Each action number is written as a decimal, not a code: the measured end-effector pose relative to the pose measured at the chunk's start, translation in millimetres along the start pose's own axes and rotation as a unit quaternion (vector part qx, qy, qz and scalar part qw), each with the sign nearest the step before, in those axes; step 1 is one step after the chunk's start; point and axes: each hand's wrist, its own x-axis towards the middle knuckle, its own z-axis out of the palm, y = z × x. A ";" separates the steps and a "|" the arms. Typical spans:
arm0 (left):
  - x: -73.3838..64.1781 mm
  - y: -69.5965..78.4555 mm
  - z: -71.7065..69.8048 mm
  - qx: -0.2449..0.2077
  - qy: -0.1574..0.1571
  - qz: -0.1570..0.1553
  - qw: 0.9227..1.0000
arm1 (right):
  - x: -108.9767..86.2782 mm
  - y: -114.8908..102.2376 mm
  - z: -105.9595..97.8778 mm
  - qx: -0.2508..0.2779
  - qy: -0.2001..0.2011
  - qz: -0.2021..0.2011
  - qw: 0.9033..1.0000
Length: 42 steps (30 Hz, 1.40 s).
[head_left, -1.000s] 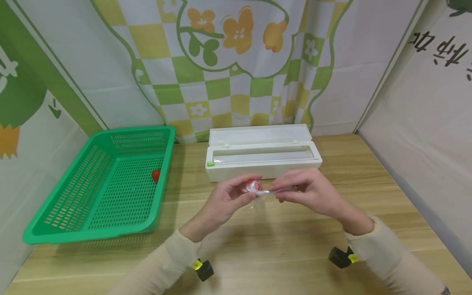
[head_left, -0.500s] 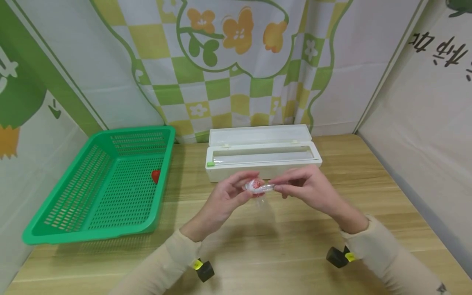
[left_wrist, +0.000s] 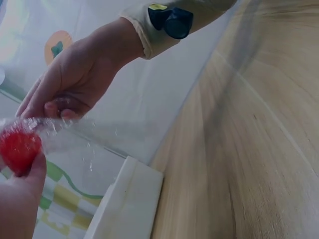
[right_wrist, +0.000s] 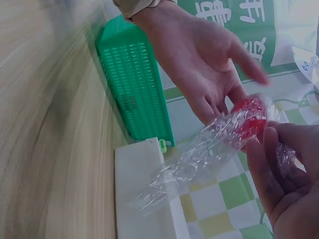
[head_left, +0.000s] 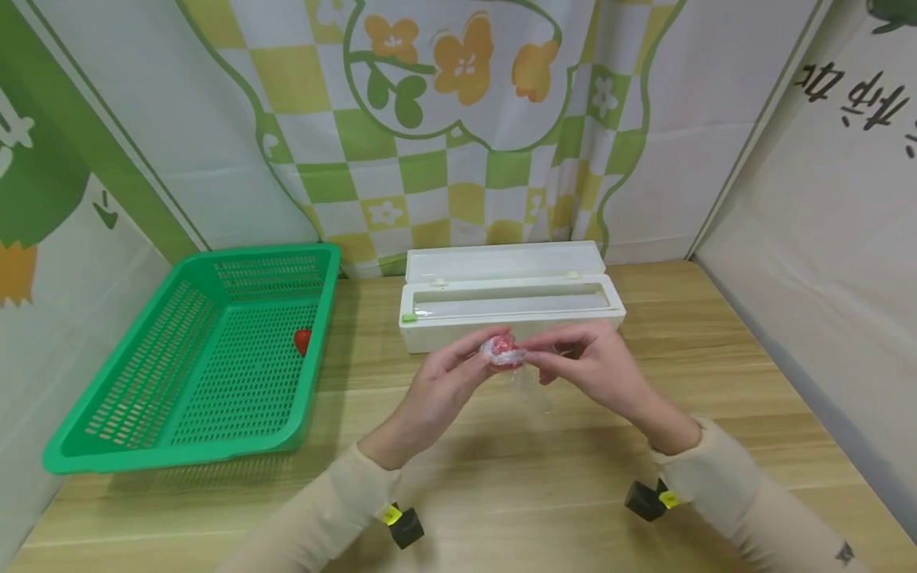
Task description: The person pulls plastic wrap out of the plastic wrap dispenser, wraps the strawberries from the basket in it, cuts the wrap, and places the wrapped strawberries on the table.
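Over the middle of the table, my left hand (head_left: 440, 388) holds a small red fruit (head_left: 505, 347) between thumb and fingers. Clear cling film (right_wrist: 204, 149) is wrapped partly round the fruit, and a loose crinkled length trails below it. From the other side, my right hand (head_left: 598, 364) pinches the film right at the fruit, its fingertips close to the left ones. In the left wrist view the fruit (left_wrist: 20, 151) looks smooth and bright red, tapering towards one end, with film across its top.
A white cling film box (head_left: 512, 318) with its lid raised stands just behind the hands. To the left is a green basket (head_left: 189, 459) with another red piece (head_left: 303, 342) inside. A patterned curtain (head_left: 466, 183) hangs behind the wooden table (head_left: 544, 493).
The right hand has moved slightly left, closer to the fruit, and the stretched film between the hands has shortened. The fruit has turned and risen a little; the loose film swings right.
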 end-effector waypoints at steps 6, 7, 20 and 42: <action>3.5 -4.7 3.6 0.030 0.048 -0.006 0.998 | -0.1 -1.9 4.4 -0.038 -0.003 -0.023 0.999; 3.8 -5.6 3.6 0.034 0.051 -0.005 0.998 | -0.2 -1.5 4.6 -0.042 -0.006 -0.030 0.999; 1.8 -6.6 -0.7 0.039 0.049 0.008 0.998 | -2.1 -1.1 -9.8 -0.038 -0.053 -0.042 0.997; 0.5 -4.8 0.2 0.034 -0.010 0.010 0.999 | 2.7 -7.3 -6.7 -0.014 -0.004 0.080 0.997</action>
